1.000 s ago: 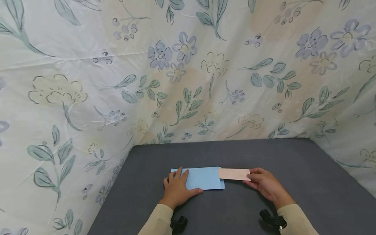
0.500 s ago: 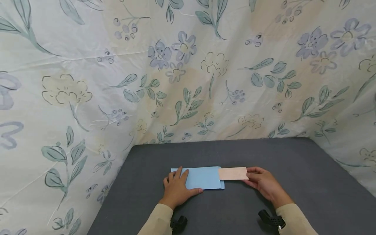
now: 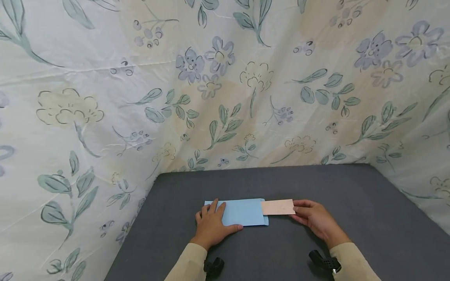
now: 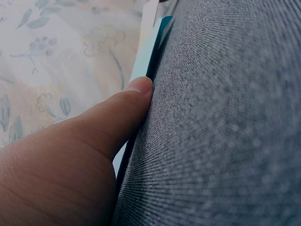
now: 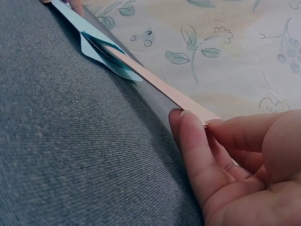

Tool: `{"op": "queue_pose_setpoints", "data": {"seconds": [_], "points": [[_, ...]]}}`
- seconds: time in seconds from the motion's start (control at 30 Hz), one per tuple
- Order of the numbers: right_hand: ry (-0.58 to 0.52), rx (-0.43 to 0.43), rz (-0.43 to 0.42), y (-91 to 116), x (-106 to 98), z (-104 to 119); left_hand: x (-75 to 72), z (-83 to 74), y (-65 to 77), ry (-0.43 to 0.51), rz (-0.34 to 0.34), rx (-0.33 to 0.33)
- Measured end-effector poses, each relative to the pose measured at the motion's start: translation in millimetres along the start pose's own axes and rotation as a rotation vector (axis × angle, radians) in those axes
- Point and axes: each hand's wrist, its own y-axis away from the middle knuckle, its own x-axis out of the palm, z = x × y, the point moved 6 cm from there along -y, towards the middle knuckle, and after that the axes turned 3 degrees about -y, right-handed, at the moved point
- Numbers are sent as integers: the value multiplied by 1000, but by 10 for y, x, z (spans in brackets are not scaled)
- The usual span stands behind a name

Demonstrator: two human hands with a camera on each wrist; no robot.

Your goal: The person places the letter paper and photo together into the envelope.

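A flat, pale-pink rectangular paper card lies directly to the left of the right hand, its long axis running left to right. The right hand's grip is closed on the card's right end, thumb and fingers pinching it, and in the right wrist view that end seems raised slightly off the dark grey, fabric-like surface. The card's left end sits inside the mouth of a flat, light-blue rectangular paper envelope, between its two layers; how deep it reaches is hidden. The envelope's long axis also runs left to right, roughly in line with the card, and its mouth faces right, toward the grip. The card enters nearer the envelope's far edge than its near edge, leaving more of the mouth visible on the near side.

The left hand rests with spread fingers on the envelope's left part, grasping nothing, its thumb along the near edge. The right hand is the nearer one to the card. Any sliding would, in my judgement, depend on keeping card and mouth aligned.
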Motion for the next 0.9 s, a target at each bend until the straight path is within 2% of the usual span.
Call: {"op": "queue_pose_setpoints", "data": {"seconds": [0.57,0.9], "points": [[28,1,-26,49,37,-29,-21,24,42,15,-9,14],[28,11,-25,114,141,-38,-16,36,62,-6,8,16]]}}
